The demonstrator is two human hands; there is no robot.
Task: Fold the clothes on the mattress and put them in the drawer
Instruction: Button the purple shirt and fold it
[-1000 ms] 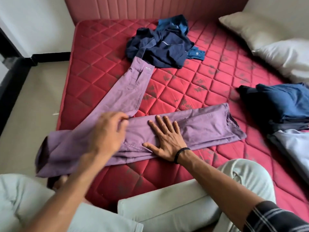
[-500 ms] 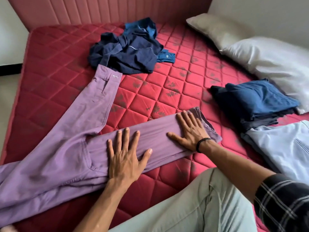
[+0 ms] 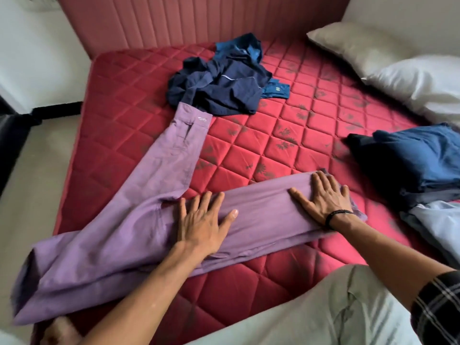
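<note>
Shirt (image 3: pixel 139 235) flat on mattress (image 3: pixel 261 150) near edge. Left hand (image 3: pixel 201 220) and right hand (image 3: pixel 323 197) press folded body, fingers splayed flat. Suggest smoothing outward evenly, then folding sleeve (image 3: pixel 174 150) in.

A thin black cord bracelet (image 3: pixel 336 215) circles the right wrist. The right arm has a dark plaid sleeve (image 3: pixel 435 312) with pale lines, the left arm is bare, and the trousers (image 3: pixel 311 317) are pale grey-green.
</note>
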